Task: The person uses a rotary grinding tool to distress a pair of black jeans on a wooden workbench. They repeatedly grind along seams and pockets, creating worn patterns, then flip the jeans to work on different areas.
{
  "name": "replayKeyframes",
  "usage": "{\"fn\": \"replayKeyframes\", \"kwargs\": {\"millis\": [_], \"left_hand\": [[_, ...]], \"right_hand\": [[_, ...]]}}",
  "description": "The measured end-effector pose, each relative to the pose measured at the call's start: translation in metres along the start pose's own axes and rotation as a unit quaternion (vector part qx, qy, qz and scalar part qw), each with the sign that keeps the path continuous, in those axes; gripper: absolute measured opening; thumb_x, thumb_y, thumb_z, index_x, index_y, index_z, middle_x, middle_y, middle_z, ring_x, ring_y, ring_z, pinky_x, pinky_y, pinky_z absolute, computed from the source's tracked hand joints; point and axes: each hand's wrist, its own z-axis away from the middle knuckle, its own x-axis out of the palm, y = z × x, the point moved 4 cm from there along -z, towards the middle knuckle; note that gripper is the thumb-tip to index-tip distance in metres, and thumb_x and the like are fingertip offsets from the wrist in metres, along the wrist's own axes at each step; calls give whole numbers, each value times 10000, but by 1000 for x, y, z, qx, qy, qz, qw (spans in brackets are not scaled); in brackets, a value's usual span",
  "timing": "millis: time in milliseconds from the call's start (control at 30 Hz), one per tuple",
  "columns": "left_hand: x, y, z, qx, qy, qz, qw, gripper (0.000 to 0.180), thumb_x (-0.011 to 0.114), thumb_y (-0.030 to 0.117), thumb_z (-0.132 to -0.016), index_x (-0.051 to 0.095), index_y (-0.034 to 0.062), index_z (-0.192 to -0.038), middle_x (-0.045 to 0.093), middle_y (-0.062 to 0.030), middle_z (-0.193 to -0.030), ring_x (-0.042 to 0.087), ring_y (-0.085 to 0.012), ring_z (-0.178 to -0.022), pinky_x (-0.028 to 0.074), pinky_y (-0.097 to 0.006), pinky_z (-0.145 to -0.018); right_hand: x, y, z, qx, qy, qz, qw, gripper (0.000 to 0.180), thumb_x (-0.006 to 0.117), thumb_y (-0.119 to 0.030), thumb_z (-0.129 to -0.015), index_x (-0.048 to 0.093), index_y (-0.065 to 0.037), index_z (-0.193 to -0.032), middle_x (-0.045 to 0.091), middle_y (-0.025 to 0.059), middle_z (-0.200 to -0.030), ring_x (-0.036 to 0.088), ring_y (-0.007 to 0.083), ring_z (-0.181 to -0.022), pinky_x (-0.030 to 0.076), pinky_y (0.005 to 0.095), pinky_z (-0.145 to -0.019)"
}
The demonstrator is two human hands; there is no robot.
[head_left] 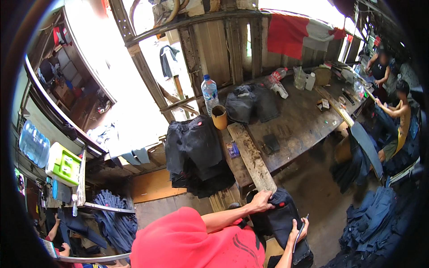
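Note:
Dark denim shorts [277,213] are pulled over the near end of a long worn wooden board [250,154]. At their waistband, beside a small red patch, my left hand [261,202] is closed on the cloth against the board. My right hand [298,230] rests lower, by the right edge of the shorts. Its fingers are closed round a thin, pen-like tool [300,234] that slants upward. What its tip looks like is too small to tell. My red sleeve and shirt hide part of the left side.
A pile of dark shorts [194,147] hangs over the left edge of the table [295,134]. Another pair [252,102], a water bottle [209,91] and an orange cup [219,117] stand or lie nearby. Folded denim [371,219] is heaped at right. Two people work at far right.

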Motion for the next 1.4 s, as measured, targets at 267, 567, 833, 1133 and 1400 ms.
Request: {"fn": "replayKeyframes", "kwargs": {"millis": [267, 567, 833, 1133, 1400], "left_hand": [[67, -38, -50, -188, -450, 761, 428, 296, 616, 309, -1135, 757, 61, -1219, 823, -64, -1070, 799, -122, -929, 689, -286, -782], [127, -27, -67, -216, -519, 704, 434, 269, 633, 246, -1097, 743, 50, -1246, 800, -74, -1141, 772, -154, -1001, 644, -301, -860], [102, -9, -74, -73, -480, 666, 566, 269, 649, 190, -1063, 731, 40, -1270, 779, -83, -1204, 747, -182, -1065, 605, -315, -930], [-13, 27, -184, 614, -93, -64, 781, 294, 666, 127, -1025, 717, 29, -1297, 755, -93, -1274, 720, -214, -1137, 561, -330, -1008], [-15, -10, -150, 585, -100, 28, 804, 336, 681, 71, -991, 705, 19, -1321, 734, -103, -1337, 695, -242, -1201, 521, -344, -1077]], "right_hand": [[35, -3, -7, -3, 43, 78, 996, 539, 928, -385, -850, 699, -22, -1178, 740, 174, -1115, 692, 392, -1069, 527, 483, -1002], [30, -13, -8, 28, 100, 51, 993, 325, 843, -37, -868, 715, -15, -1167, 762, 174, -1097, 734, 372, -1047, 564, 450, -969], [30, -13, -12, 52, 69, 100, 991, 439, 920, -93, -786, 729, -63, -1180, 761, 135, -1111, 717, 378, -1066, 527, 490, -967], [98, -26, -70, 63, 57, 62, 994, 357, 918, -121, -819, 756, -67, -1132, 757, 143, -963, 733, 328, -889, 571, 445, -836], [76, 3, -63, 198, -4, -7, 980, 436, 992, -170, -781, 800, -110, -1167, 689, -15, -840, 596, 121, -754, 532, 321, -720]]}}
